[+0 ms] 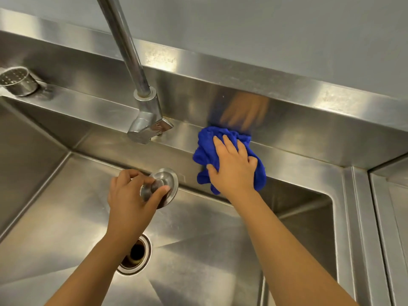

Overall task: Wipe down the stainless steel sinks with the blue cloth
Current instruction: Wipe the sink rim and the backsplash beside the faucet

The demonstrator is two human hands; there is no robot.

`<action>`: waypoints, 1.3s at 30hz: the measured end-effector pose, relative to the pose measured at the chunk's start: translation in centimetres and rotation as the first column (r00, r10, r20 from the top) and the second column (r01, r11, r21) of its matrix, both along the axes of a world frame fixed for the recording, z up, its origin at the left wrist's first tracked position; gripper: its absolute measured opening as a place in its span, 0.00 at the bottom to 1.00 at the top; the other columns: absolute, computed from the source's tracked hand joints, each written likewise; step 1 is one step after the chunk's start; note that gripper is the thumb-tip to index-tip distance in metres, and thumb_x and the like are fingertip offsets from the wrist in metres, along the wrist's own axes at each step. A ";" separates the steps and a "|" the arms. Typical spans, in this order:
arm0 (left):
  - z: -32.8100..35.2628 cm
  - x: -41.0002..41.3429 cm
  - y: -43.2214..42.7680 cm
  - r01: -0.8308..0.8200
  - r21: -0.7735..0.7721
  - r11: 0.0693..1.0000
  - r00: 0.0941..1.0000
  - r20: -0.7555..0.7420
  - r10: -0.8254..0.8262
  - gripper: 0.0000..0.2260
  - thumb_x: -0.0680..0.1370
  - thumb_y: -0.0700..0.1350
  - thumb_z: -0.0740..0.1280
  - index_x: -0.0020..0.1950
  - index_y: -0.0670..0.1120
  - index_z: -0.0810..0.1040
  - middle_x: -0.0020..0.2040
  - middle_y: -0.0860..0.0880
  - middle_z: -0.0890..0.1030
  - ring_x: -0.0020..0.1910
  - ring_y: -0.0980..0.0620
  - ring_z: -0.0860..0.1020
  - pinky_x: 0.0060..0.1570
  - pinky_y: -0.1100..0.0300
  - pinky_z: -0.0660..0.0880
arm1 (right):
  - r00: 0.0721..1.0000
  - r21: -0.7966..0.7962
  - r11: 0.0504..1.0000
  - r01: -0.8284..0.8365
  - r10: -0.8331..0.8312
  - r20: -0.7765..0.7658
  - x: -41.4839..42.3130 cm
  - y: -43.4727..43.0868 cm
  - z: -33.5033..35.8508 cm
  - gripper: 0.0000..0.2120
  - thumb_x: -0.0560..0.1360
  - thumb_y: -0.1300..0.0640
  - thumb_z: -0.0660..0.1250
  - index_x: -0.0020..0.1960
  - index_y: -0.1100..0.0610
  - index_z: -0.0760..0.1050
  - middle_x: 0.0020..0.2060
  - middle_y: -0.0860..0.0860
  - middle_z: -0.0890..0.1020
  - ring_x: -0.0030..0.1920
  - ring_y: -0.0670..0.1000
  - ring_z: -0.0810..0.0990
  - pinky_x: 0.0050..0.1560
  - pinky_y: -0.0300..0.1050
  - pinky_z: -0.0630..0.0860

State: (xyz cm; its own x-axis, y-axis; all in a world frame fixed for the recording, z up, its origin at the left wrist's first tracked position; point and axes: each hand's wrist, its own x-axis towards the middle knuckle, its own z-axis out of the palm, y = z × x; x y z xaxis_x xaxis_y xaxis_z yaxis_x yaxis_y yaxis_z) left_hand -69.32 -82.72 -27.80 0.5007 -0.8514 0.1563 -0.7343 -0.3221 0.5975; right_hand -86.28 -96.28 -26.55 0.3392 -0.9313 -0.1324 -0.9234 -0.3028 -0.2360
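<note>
Head view: the blue cloth (205, 151) is bunched up on the back ledge of the sink (66, 206), just right of the faucet (145, 111). The right hand (231, 166) lies flat on top of it, fingers spread, pressing down. The left hand (130, 195) is off to the side, well clear of the cloth, pinching the knob of a drain stopper (169, 180) held above the open drain (135, 255).
</note>
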 end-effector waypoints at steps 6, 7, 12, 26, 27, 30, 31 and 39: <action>-0.7 1.7 0.8 -0.012 0.031 0.999 1.000 0.003 0.012 0.26 0.67 0.66 0.61 0.44 0.44 0.82 0.50 0.45 0.75 0.51 0.43 0.71 0.51 0.46 0.69 | 0.989 0.007 0.990 0.144 -0.144 0.030 0.5 0.9 0.3 0.31 0.78 0.55 0.60 0.77 0.46 0.53 0.78 0.45 0.52 0.76 0.55 0.50 0.64 0.56 0.59; -0.7 1.9 0.9 -0.017 0.037 0.999 1.000 0.005 0.017 0.26 0.67 0.66 0.63 0.45 0.44 0.82 0.51 0.45 0.75 0.51 0.44 0.71 0.51 0.46 0.69 | 0.990 0.007 0.991 0.134 -0.134 0.032 1.8 0.8 0.4 0.31 0.78 0.55 0.60 0.77 0.46 0.53 0.78 0.45 0.52 0.76 0.56 0.50 0.64 0.56 0.58; 0.0 2.6 0.9 -0.045 0.040 0.998 0.998 0.043 0.043 0.16 0.70 0.54 0.74 0.47 0.42 0.82 0.51 0.44 0.75 0.53 0.43 0.71 0.49 0.52 0.66 | 0.994 0.068 0.994 -0.088 0.083 0.071 8.3 -0.2 0.9 0.32 0.77 0.55 0.62 0.77 0.48 0.53 0.78 0.48 0.52 0.76 0.58 0.49 0.67 0.59 0.57; 3.0 1.7 0.4 0.082 -0.040 0.996 0.994 0.070 -0.079 0.27 0.66 0.68 0.61 0.42 0.46 0.82 0.48 0.50 0.74 0.49 0.44 0.71 0.48 0.48 0.70 | 0.875 -0.188 0.960 0.206 -0.094 0.476 -5.6 1.5 5.1 0.27 0.74 0.63 0.59 0.72 0.50 0.67 0.72 0.47 0.68 0.73 0.51 0.62 0.62 0.43 0.55; 3.3 1.3 0.3 0.086 -0.046 0.995 0.994 0.066 -0.083 0.27 0.66 0.68 0.61 0.42 0.46 0.82 0.48 0.51 0.73 0.49 0.44 0.72 0.48 0.48 0.70 | 0.847 -0.260 0.938 0.229 -0.060 0.528 -5.5 1.2 6.6 0.28 0.73 0.62 0.57 0.72 0.51 0.67 0.71 0.47 0.69 0.73 0.51 0.63 0.62 0.42 0.55; 4.0 0.5 -0.1 0.111 -0.059 0.992 0.993 0.046 -0.109 0.26 0.66 0.68 0.61 0.43 0.47 0.81 0.48 0.53 0.71 0.49 0.44 0.72 0.48 0.46 0.72 | 0.832 -0.419 0.858 0.298 -0.018 0.555 -4.8 -0.5 10.3 0.30 0.72 0.63 0.57 0.74 0.52 0.65 0.73 0.48 0.67 0.74 0.52 0.62 0.62 0.47 0.58; 4.0 0.5 -0.2 0.118 -0.058 0.991 0.992 0.042 -0.115 0.25 0.66 0.68 0.61 0.43 0.48 0.81 0.48 0.53 0.72 0.50 0.44 0.72 0.48 0.45 0.72 | 0.855 -0.439 0.846 0.301 -0.035 0.518 -4.5 -1.3 10.9 0.31 0.73 0.64 0.58 0.75 0.51 0.63 0.74 0.48 0.64 0.75 0.52 0.59 0.62 0.49 0.58; 2.6 2.1 0.4 0.063 -0.073 0.995 0.997 0.040 -0.060 0.25 0.66 0.67 0.61 0.43 0.47 0.82 0.47 0.53 0.72 0.48 0.49 0.69 0.46 0.45 0.72 | 0.970 -0.366 0.900 0.235 -0.191 0.154 0.4 -4.2 9.6 0.39 0.74 0.68 0.60 0.79 0.49 0.47 0.78 0.47 0.47 0.77 0.53 0.42 0.67 0.55 0.55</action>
State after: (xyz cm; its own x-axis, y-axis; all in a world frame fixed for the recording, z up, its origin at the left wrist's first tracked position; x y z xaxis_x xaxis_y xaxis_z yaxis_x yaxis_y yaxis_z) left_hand -67.22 -82.33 -25.21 0.4401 -0.8657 0.2385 -0.7741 -0.2311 0.5894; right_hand -85.92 -100.48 -16.99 0.1189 -0.9551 0.2715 -0.9503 -0.1887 -0.2476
